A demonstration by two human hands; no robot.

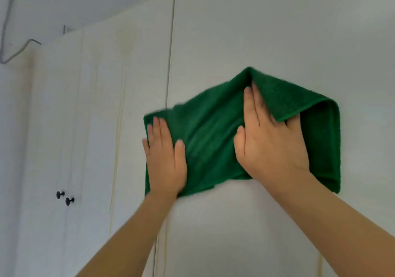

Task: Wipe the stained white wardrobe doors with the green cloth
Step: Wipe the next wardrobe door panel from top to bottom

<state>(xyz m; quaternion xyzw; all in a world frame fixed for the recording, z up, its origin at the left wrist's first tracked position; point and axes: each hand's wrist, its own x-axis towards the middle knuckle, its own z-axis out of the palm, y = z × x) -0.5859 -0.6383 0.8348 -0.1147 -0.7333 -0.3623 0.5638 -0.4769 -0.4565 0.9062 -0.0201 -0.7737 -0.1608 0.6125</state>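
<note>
I am in the wiping step itself: both my palms press the green cloth (pixel 213 140) flat against the wide right-hand wardrobe door (pixel 267 30). My left hand (pixel 165 159) lies with fingers straight on the cloth's lower left corner; my right hand (pixel 269 140) is flat too, though a fold of cloth has flopped over its outer fingers (so I cannot see those fingertips). Neither hand grips anything.

The cloth's long axis runs roughly from 8 o'clock to 2 o'clock, its peaked top fold pointing toward 12.

The yellowish drip streaks (pixel 119 127) lie on the neighbouring door (pixel 128 84), off at 9 o'clock from the cloth, just past the seam. I judge the next move calls for sliding both hands leftward across that seam with steady pressure, first flattening the fold.
</note>
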